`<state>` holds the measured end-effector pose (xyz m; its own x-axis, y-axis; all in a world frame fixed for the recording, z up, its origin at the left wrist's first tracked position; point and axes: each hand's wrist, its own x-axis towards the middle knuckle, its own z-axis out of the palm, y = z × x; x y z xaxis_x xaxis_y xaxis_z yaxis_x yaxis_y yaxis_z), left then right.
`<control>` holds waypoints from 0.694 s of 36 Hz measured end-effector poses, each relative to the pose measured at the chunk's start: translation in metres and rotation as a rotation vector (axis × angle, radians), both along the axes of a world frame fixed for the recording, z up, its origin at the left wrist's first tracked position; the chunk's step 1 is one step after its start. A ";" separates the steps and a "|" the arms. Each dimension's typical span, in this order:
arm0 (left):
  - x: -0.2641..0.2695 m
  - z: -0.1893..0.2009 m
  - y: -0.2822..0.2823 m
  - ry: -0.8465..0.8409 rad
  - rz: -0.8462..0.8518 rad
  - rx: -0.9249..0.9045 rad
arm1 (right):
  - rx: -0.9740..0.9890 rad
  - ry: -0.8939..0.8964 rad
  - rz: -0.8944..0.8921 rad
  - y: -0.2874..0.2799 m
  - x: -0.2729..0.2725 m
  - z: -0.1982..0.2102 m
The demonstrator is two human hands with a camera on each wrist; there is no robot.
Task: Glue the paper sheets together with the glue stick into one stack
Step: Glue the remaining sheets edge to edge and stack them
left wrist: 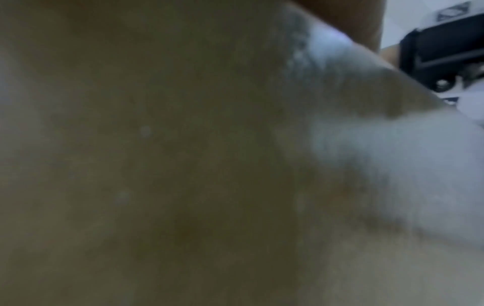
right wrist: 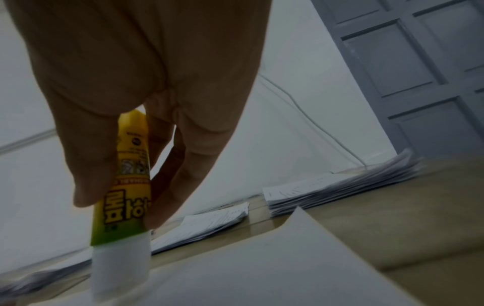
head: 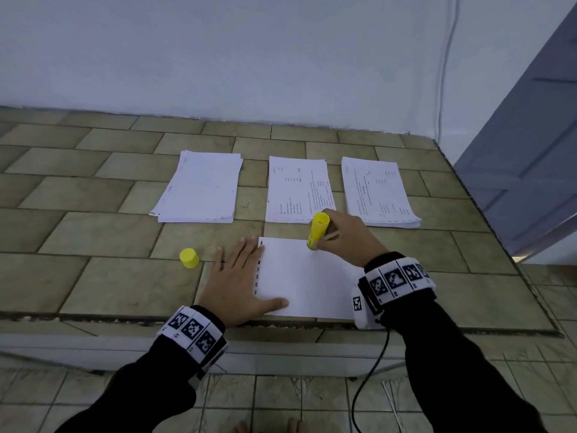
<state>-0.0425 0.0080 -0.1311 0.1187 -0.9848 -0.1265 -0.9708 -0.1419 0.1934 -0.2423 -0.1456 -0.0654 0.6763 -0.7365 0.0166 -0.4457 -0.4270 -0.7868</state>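
Your right hand (head: 342,235) grasps the uncapped glue stick (head: 318,230), its tip on the blank sheet (head: 307,279) at lower centre of frame. Your left hand (head: 239,281), fingers flat, presses the sheet's left edge; the yellow cap (head: 189,258) stands just left.

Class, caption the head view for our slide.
Left hand steadies a sheet while right hand applies glue stick.
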 end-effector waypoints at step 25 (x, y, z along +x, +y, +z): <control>-0.003 -0.001 0.002 -0.068 0.008 -0.036 | 0.085 0.085 0.092 0.036 -0.093 0.006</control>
